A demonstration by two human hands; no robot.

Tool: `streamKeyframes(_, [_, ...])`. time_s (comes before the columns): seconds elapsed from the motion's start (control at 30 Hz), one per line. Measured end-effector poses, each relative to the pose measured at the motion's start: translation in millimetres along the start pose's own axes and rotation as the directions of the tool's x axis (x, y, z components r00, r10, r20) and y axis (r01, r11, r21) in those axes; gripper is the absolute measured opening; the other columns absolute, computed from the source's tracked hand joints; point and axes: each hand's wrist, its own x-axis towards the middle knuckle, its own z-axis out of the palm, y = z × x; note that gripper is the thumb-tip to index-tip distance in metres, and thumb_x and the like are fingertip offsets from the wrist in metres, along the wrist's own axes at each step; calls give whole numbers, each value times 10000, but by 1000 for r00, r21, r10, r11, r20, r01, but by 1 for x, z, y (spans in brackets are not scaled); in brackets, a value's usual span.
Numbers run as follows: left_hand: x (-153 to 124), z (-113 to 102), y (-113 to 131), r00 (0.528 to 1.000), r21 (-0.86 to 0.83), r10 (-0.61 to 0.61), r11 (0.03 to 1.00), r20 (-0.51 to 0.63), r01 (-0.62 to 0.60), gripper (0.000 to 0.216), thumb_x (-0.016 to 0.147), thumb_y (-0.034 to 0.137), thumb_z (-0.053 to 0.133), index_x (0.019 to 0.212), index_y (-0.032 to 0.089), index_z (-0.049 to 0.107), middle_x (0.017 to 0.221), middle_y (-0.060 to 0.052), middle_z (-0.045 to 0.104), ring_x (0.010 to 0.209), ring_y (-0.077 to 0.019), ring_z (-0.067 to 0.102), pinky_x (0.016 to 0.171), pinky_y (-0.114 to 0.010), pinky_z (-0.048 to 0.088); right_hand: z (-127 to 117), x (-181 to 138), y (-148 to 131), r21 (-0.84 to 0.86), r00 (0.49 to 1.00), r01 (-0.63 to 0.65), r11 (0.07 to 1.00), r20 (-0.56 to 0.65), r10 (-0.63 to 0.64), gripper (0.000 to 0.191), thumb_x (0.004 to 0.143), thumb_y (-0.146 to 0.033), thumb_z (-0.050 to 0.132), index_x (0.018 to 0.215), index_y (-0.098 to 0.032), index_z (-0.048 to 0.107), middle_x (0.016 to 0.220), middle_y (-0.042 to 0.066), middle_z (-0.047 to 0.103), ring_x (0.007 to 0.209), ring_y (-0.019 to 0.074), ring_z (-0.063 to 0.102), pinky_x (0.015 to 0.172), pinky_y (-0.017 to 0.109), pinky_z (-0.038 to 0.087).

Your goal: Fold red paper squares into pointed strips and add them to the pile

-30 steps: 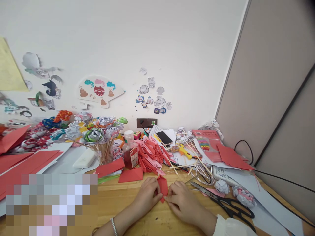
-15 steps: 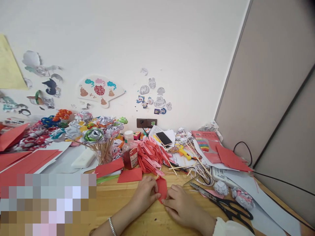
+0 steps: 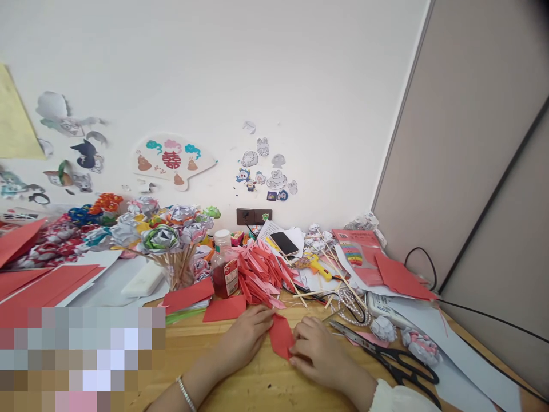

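Observation:
A small piece of folded red paper [image 3: 281, 337] lies on the wooden table between my hands, its ends angled. My left hand [image 3: 246, 337] has its fingers curled over the paper's upper left edge and holds it. On the other side, my right hand [image 3: 315, 349] pinches the lower right edge between thumb and fingers. My fingertips partly hide both edges. Just beyond my left hand are a flat red paper square [image 3: 225, 309] and another red sheet [image 3: 189, 294] on a small stack.
Black-handled scissors [image 3: 397, 355] lie to the right, near crumpled paper balls [image 3: 383, 329] and a bead string [image 3: 349, 306]. Behind are a pile of red strips [image 3: 261, 269], a red-filled bottle [image 3: 223, 274], a phone [image 3: 284, 243], a yellow glue gun [image 3: 319, 267] and paper flowers [image 3: 162, 237].
My left hand has shifted left and flattened somewhat over the paper's edge. The red paper is turned and shows more of its face. My right hand stays at its lower right side.

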Motion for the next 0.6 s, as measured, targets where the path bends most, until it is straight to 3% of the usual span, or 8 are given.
streamKeyframes(0.13, [-3,-8,-1,1000,38,27,999,16,-28,261,890,202,450,1078,220,629,1159,-72,624,1102,-225,524,976,-400,408,2,0,4,25,999,-38,999,29,38,373,686,-538,695,861,-219,613,896,14,566,861,195,482,735,310,339])
streamKeyframes(0.2, [-3,-12,-1,999,62,50,997,20,-51,234,903,238,447,1040,224,637,1055,-65,657,1016,-216,560,928,-381,428,4,0,6,39,996,-81,996,31,80,434,635,-552,727,875,-214,601,925,12,567,871,197,485,738,306,348])
streamKeyframes(0.43, [-1,-10,0,990,293,127,946,66,-141,332,954,214,327,811,188,625,760,-48,635,728,-194,557,675,-315,429,0,5,9,-51,985,-164,985,-58,161,159,765,-239,674,887,-189,586,927,24,575,883,192,488,755,302,361])
streamKeyframes(0.6, [0,1,-2,987,335,160,929,27,-159,325,943,183,352,726,173,594,710,-52,601,686,-187,528,634,-310,398,6,8,11,-119,988,-141,983,-77,132,50,789,-150,617,810,-179,583,864,17,585,842,176,491,736,286,365])
